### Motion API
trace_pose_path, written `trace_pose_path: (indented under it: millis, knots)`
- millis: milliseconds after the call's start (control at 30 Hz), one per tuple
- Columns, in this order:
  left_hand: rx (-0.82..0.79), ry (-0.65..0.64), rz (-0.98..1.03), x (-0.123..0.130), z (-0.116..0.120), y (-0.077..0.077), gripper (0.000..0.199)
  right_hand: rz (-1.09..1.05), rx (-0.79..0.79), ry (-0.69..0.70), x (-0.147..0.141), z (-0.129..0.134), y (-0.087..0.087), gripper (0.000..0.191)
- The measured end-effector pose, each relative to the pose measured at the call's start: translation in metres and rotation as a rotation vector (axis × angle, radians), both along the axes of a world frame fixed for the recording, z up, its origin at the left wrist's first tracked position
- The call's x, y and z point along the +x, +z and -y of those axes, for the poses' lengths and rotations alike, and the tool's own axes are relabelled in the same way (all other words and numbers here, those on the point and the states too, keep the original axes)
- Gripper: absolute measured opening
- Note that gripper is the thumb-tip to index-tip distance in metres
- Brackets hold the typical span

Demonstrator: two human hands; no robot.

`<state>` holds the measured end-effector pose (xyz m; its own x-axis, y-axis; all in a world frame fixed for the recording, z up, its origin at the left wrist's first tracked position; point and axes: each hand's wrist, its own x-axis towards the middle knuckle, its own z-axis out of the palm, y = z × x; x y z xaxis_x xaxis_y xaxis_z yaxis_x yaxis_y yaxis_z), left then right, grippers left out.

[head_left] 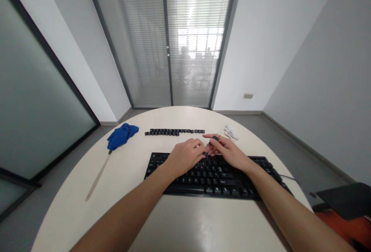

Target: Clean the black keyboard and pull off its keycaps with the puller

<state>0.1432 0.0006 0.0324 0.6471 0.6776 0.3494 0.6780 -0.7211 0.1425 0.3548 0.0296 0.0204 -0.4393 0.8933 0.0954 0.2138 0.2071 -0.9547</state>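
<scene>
A black keyboard lies across the table below both hands. My left hand is over its upper middle, fingertips closed on a small black keycap. Just to the right, my right hand holds a dark grey piece between thumb and fingers, its index finger stretched to the left. The fingertips of the two hands nearly meet. Beyond the hands, small black keycaps stand in rows on the table.
On the round pale table, a blue cloth and a thin pale stick lie at the left. White crumpled material sits at the back right. A cable leaves the keyboard's right side. An orange and black chair stands at lower right.
</scene>
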Motion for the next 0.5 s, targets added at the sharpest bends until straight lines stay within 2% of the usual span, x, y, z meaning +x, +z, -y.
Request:
trace_pose_path:
  millis: [200,500]
  knots:
    - [-0.005,-0.020,0.000,-0.0001,0.0002,-0.0034,0.018,0.105,0.034,0.009,0.0016,-0.0003,0.0003,0.053]
    - [0.006,-0.026,0.000,0.0022,0.0014,-0.0024,0.019,0.085,0.095,0.027,0.0000,-0.0023,-0.0046,0.048]
